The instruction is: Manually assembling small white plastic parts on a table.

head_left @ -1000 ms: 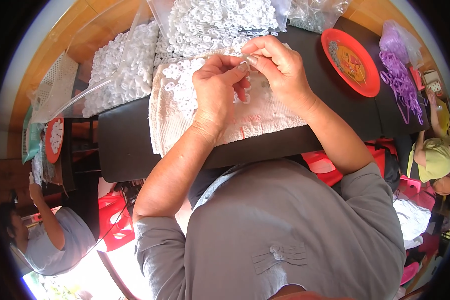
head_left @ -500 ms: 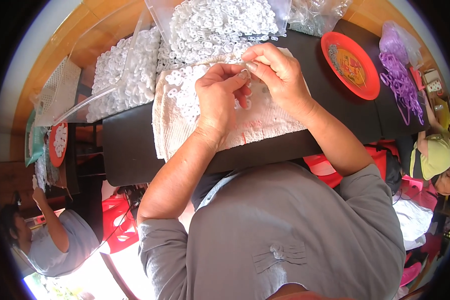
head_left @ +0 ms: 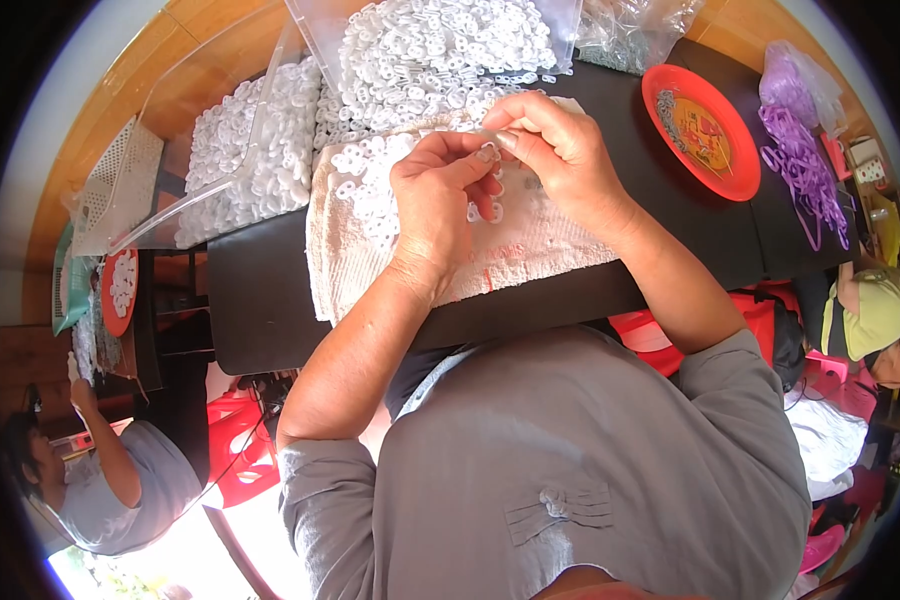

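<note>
Over a cream cloth [head_left: 355, 280], both of my hands meet with their fingertips close together. My left hand [head_left: 435, 195] is closed, thumb against finger, on a small white plastic piece [head_left: 491, 152] that shows at the tips. Pressed right beside it, my right hand [head_left: 567, 160] pinches with thumb and index finger; what lies between them is too small or hidden to make out. Next to my left hand, loose white plastic pieces with holes [head_left: 370, 205] are spread on the cloth, and a few lie beneath the fingers.
Behind the cloth, a clear bin [head_left: 566, 40] spills white pieces; another full clear bin [head_left: 135, 238] stands left. On the black table [head_left: 610, 290], a red plate [head_left: 742, 180] holds small metal and yellow bits. Purple strips [head_left: 805, 170] lie farther right. A person [head_left: 135, 480] works at far left.
My right hand's fingertips have shifted slightly downward against my left. Both hands otherwise keep their place and their pinch.
</note>
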Demonstrator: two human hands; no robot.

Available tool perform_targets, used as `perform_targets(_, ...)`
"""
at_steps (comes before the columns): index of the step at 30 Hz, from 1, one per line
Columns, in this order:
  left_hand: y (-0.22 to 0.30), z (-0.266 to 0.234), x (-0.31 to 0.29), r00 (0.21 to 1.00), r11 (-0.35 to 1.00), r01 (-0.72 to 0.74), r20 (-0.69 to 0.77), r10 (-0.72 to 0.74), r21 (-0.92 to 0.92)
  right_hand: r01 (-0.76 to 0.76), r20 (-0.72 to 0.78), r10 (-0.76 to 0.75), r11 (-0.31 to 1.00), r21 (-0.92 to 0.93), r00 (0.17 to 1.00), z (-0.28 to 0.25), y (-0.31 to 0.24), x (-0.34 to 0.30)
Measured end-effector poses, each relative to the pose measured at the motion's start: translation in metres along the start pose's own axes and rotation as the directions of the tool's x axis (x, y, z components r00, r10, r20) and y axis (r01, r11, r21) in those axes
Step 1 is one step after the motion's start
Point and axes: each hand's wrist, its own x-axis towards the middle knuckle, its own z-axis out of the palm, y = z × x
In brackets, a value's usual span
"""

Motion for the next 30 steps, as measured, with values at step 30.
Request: perform_targets(30,0.008,-0.012,0.005,0.996,0.99,-0.086,-0.018,0.089,0.111,0.164,0.389,0.058,0.843,-0.513,0.92,-0.024,-0.025,-0.037)
